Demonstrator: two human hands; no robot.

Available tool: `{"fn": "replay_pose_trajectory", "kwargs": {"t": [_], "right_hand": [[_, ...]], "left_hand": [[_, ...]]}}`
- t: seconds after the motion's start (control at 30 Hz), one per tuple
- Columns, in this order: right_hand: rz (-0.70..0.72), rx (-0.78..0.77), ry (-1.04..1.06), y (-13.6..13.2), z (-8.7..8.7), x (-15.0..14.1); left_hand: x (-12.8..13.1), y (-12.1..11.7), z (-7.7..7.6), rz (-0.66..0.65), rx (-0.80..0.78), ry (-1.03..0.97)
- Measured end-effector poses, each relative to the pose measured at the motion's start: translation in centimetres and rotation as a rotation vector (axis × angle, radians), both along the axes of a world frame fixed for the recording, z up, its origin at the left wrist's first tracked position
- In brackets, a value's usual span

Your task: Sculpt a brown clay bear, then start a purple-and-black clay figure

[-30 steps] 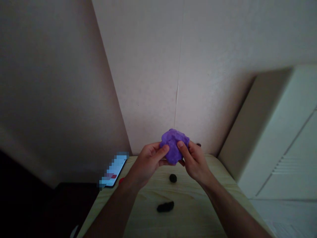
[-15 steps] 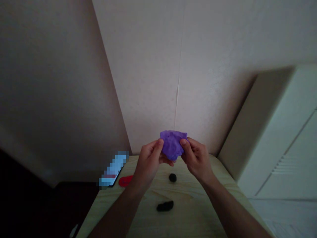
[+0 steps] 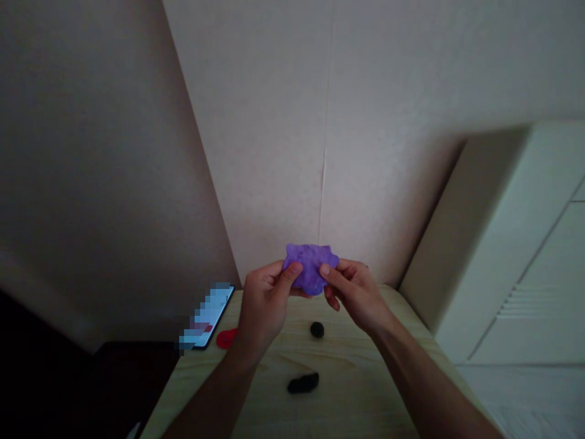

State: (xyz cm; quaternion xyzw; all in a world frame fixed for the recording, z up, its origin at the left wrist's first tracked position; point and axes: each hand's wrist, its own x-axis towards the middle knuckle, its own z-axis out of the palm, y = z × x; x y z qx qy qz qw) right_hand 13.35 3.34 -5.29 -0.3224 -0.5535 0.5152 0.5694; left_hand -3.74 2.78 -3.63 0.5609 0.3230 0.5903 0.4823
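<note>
A flattened, uneven sheet of purple modelling clay (image 3: 311, 262) is held up above the far part of the table. My left hand (image 3: 267, 296) pinches its left side, the thumb on the near face and fingers behind. On the right side my right hand (image 3: 354, 289) grips it the same way, with its thumb pressed near the middle and lower fingers curled beneath. Below the hands, a small black ball (image 3: 317, 330) lies on the table. Closer to me is an elongated black lump (image 3: 303, 383). A red piece (image 3: 226, 338) is partly hidden behind my left wrist.
The light wooden table (image 3: 347, 402) stands against a pale wall (image 3: 274, 152). A phone-like device with a lit, blurred screen (image 3: 212, 317) lies at the table's left edge. To the right is a white cabinet (image 3: 493, 244) close to the table.
Both thumbs have moved inward over the purple clay, and its outline has changed, with lobes at its sides. Hands and clay have shifted slightly left in view.
</note>
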Motion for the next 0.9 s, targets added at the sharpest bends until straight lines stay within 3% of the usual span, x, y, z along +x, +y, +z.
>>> {"fn": "replay_pose_trajectory", "kwargs": {"t": [0.23, 0.57, 0.73, 0.9], "right_hand": [[-0.058, 0.106, 0.038, -0.9, 1.3, 0.3], [0.008, 0.033, 0.093, -0.3, 0.1, -0.5], [-0.068, 0.033, -0.073, -0.5, 0.3, -0.4], [-0.038, 0.039, -0.115, -0.6, 0.9, 0.2]], "left_hand": [[0.4, 0.2, 0.0, -0.286, -0.208, -0.097], [0.1, 0.2, -0.2, -0.097, -0.138, -0.137], [0.2, -0.2, 0.0, -0.108, -0.132, -0.1], [0.4, -0.3, 0.0, -0.114, -0.163, -0.072]]}}
